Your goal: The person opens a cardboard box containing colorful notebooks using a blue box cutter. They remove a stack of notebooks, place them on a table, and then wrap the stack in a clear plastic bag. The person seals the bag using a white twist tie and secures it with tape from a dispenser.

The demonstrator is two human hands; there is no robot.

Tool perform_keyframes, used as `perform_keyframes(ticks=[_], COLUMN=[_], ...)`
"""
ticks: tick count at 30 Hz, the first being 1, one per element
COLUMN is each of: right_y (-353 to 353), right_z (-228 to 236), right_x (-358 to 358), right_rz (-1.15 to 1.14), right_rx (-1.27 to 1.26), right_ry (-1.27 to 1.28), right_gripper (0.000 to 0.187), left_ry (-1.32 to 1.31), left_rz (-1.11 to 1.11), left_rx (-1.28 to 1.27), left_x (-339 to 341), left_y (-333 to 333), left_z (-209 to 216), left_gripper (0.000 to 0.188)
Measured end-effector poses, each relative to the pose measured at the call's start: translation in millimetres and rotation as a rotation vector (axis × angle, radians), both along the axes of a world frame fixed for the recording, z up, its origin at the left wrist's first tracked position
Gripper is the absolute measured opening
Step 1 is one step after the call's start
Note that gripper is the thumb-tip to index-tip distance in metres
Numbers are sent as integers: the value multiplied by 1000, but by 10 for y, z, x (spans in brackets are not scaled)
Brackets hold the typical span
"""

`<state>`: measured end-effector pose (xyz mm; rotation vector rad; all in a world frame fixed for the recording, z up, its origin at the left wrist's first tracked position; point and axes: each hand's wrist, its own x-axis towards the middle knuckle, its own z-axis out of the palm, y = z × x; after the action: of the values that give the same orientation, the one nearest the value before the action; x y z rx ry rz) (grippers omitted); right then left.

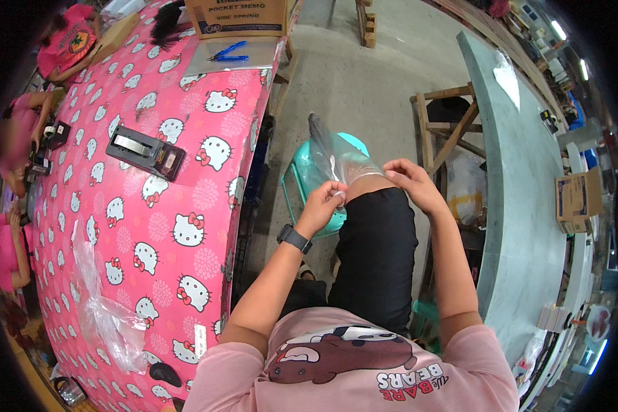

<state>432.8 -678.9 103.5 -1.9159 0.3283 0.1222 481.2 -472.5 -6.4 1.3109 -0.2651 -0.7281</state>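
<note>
A clear plastic bag (356, 165) is spread over my bent knee and reaches out above a teal stool (297, 182). Its far left part is bunched and looks dark grey; whether something lies inside there I cannot make out. My left hand (326, 201), below a wrist with a dark watch, pinches the near left edge of the bag. On the other side of the knee, my right hand (412, 182) has its fingers curled at the bag's right edge, thumb and forefinger close together on the film.
To the left is a pink patterned table (206, 264) with a black tape dispenser (146, 152), blue nippers (228, 53), crumpled plastic (113, 326) and a cardboard box (237, 19). On the right runs a grey-green bench (522, 206); a wooden trestle (453, 130) stands beside it. Other people sit at the far left.
</note>
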Motion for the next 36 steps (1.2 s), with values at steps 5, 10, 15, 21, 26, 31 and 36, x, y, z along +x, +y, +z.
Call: perform_keyframes(ticks=[5, 10, 15, 21, 26, 31, 36], right_y=[74, 189, 787, 2483, 3625, 3652, 3453], right_z=[-303, -21, 255, 148, -296, -383, -328], right_x=[-118, 279, 1265, 2476, 2898, 2896, 2671], right_rz=[-165, 5, 409, 945, 666, 641, 735], right_rx=[188, 64, -204, -256, -682, -571, -161], right_ry=[-21, 72, -267, -369, -271, -315, -507], right_gripper=[19, 16, 25, 30, 39, 22, 20], left_ry=[169, 192, 161, 68, 33, 16, -52], left_rz=[257, 309, 250, 735, 911, 878, 912], left_rx=[-128, 49, 22, -115, -103, -174, -117], left_x=[-91, 65, 126, 356, 653, 1047, 1263], left_y=[-27, 9, 538, 1591, 2016, 2071, 2182], left_z=[-132, -113, 191, 395, 409, 433, 250], left_gripper=[19, 24, 23, 22, 25, 33, 50])
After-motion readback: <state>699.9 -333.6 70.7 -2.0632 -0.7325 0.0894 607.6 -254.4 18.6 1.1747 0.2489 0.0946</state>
